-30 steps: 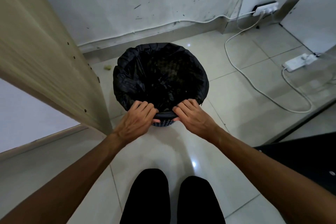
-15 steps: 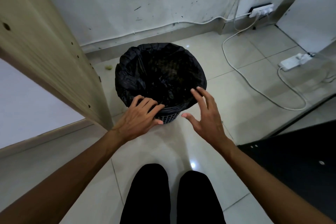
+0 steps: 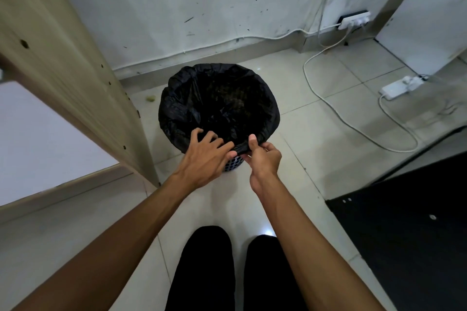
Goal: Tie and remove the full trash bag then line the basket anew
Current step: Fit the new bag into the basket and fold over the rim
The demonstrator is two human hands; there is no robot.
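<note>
Two hands met at the near rim of the basket [image 3: 232,163], which stood on the tiled floor [image 3: 298,159] close to the far wall. We saw little of the basket itself: only a small patch of its blue lattice wall showed between the wrists, the rest being wrapped by the black trash bag [image 3: 177,113] folded over its rim. Our right hand [image 3: 262,156] pinched the bag's near edge, thumb up on the plastic and fingers curled beneath it. Our left hand [image 3: 204,156] lay on the rim just to the left, fingers spread and fairly straight over the plastic; whether any fingertip hooked under the fold we could not tell. The inside of the bag was too dark to read, beyond a faint mottled brownish patch deep in it. A light wooden panel [image 3: 63,63] filled the left, cut off by the frame. To the right a white cable [image 3: 336,111] looped across the floor to a power strip [image 3: 396,87], and a dark object at the near right corner was cropped and unclear. Our black-clad legs [image 3: 202,272] were cut off below.
</note>
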